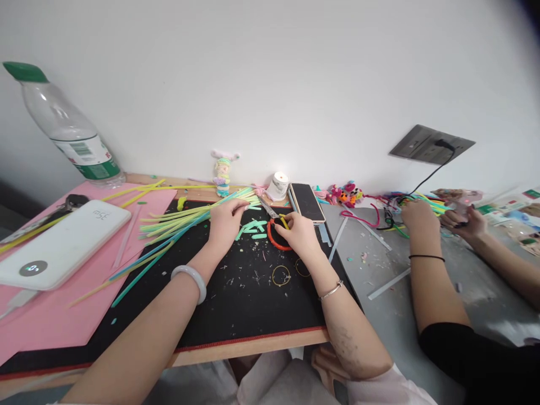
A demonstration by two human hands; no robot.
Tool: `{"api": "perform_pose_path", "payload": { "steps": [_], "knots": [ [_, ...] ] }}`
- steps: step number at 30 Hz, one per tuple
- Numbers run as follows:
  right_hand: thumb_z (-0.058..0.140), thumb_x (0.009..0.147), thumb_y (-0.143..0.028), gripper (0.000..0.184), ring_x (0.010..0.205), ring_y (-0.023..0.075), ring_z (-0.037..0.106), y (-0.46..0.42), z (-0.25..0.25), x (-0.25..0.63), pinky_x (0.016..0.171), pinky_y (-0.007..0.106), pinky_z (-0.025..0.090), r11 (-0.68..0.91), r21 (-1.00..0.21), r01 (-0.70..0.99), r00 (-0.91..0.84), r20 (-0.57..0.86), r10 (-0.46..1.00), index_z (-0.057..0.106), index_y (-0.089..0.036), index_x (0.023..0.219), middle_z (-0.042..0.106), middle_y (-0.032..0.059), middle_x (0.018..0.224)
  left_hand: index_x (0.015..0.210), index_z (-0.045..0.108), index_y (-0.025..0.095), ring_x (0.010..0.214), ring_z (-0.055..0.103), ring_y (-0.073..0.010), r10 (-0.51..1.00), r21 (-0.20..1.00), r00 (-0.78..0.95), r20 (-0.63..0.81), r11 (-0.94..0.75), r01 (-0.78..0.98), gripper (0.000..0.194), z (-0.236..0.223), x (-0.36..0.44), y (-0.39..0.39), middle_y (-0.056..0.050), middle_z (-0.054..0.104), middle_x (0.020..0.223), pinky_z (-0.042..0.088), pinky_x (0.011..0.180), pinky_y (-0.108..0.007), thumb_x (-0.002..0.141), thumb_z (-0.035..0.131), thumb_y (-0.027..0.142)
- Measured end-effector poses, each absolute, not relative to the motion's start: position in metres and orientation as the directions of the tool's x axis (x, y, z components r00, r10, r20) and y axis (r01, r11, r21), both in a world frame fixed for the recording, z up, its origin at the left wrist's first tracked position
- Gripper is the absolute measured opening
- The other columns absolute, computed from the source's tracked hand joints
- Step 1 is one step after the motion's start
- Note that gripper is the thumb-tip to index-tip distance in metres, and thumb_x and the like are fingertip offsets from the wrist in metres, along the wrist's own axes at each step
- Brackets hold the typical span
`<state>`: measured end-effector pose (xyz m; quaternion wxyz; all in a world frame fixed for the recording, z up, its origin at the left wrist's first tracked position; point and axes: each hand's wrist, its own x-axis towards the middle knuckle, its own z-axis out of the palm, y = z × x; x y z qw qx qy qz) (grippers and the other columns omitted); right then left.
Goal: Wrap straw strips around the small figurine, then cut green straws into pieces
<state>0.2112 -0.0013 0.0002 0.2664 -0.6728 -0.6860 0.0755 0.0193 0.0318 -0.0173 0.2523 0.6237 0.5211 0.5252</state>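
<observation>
My left hand (226, 225) lies over a bundle of green, yellow and blue pipe cleaners (162, 228). Its thumb and forefinger are pinched together, and what they hold, if anything, is too small to tell. Just right of it sit several short light-green cut pieces (254, 226). My right hand (299, 233) is closed around the handle of a pair of scissors (276, 239), orange outside and yellow inside. The blades tilt up and left, away from me. Part of the handle is hidden under my fingers. Two thin gold-coloured rings (280, 275) lie nearer me on the black mat (253, 312).
A white power bank (63, 242) rests on pink sheets (97, 304) at left, with a plastic bottle (84, 135) behind. Along the wall stand a small fuzzy doll (222, 175), a white roll (278, 185) and a phone (309, 202). At right, another person's hands (419, 222) work near a cable.
</observation>
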Motion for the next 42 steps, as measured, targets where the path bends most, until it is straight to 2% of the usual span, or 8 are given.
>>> {"api": "perform_pose_path", "payload": {
  "steps": [3,6,10,13,16,24,31,42],
  "knots": [
    [0.059,0.078,-0.035,0.027,0.078,0.0188,0.057,-0.003,0.005,0.209,0.069,0.029,0.044,0.262,-0.575,0.775,0.004,0.418,0.908,0.061,-0.015,0.096,0.063,0.0097,0.091,0.081,0.067,0.017,0.080,0.066,-0.0189,0.948,0.952,-0.095,0.303,-0.297,0.074,0.010,-0.013,0.023,0.028,-0.004,0.072,0.082,0.050,0.079,-0.031,0.072,0.065,0.022],
    [0.054,0.081,-0.031,0.021,0.066,0.0145,0.055,-0.006,0.009,0.206,0.060,0.026,0.044,0.354,-0.737,0.576,-0.103,0.365,0.925,0.060,-0.017,0.096,0.062,0.0045,0.081,0.082,0.065,0.016,0.073,0.067,-0.0178,0.979,0.967,0.008,0.205,-0.202,-0.156,0.018,-0.010,0.026,0.024,-0.003,0.071,0.075,0.051,0.074,-0.030,0.067,0.072,0.024],
    [0.052,0.083,-0.029,0.016,0.050,0.0103,0.046,-0.008,0.008,0.200,0.049,0.023,0.038,0.280,-0.870,0.406,-0.097,0.264,0.960,0.056,-0.017,0.072,0.054,-0.0015,0.058,0.084,0.064,0.016,0.072,0.066,-0.0153,0.990,0.946,0.085,0.116,-0.084,-0.313,0.026,-0.008,0.031,0.019,-0.003,0.071,0.076,0.050,0.074,-0.028,0.063,0.076,0.024],
    [0.056,0.079,-0.029,0.013,0.046,0.0087,0.044,-0.007,0.007,0.197,0.045,0.022,0.036,0.216,-0.943,0.255,-0.044,0.212,0.976,0.056,-0.017,0.073,0.055,-0.0022,0.058,0.090,0.065,0.017,0.076,0.064,-0.0131,0.994,0.911,0.099,0.052,-0.006,-0.413,0.030,-0.008,0.035,0.016,-0.002,0.070,0.080,0.049,0.073,-0.025,0.063,0.077,0.025],
    [0.061,0.075,-0.029,0.013,0.050,0.0102,0.049,-0.006,0.006,0.194,0.048,0.023,0.042,0.213,-0.969,0.123,-0.037,0.210,0.977,0.058,-0.017,0.076,0.058,-0.0009,0.061,0.093,0.067,0.018,0.079,0.062,-0.0124,0.990,0.880,0.140,0.011,0.057,-0.472,0.032,-0.009,0.039,0.011,-0.002,0.069,0.084,0.047,0.073,-0.024,0.063,0.077,0.027],
    [0.067,0.071,-0.027,0.014,0.052,0.0097,0.051,-0.006,0.001,0.190,0.050,0.022,0.045,0.190,-0.981,0.038,-0.052,0.187,0.981,0.060,-0.017,0.078,0.058,-0.0016,0.063,0.067,0.066,0.014,0.064,0.055,-0.0101,0.983,0.908,0.179,0.038,0.041,-0.418,0.021,-0.010,0.046,0.004,0.000,0.060,0.065,0.044,0.063,-0.022,0.067,0.073,0.034],
    [0.062,0.074,-0.031,0.016,0.051,0.0088,0.047,-0.007,0.003,0.191,0.048,0.021,0.041,0.168,-0.973,0.156,-0.132,0.148,0.980,0.058,-0.016,0.077,0.054,-0.0020,0.063,0.064,0.059,0.015,0.059,0.050,-0.0088,0.993,0.910,0.117,0.026,0.025,-0.414,0.023,-0.005,0.046,0.003,0.003,0.053,0.061,0.042,0.058,-0.021,0.068,0.071,0.035],
    [0.050,0.083,-0.032,0.019,0.048,0.0095,0.041,-0.010,0.006,0.195,0.047,0.022,0.033,0.275,-0.909,0.313,-0.068,0.267,0.961,0.051,-0.018,0.071,0.048,-0.0031,0.059,0.061,0.055,0.017,0.056,0.047,-0.0117,0.960,0.968,0.134,0.246,-0.250,0.014,0.024,-0.007,0.041,0.007,0.002,0.051,0.058,0.037,0.056,-0.024,0.075,0.061,0.035]
  ]
}}
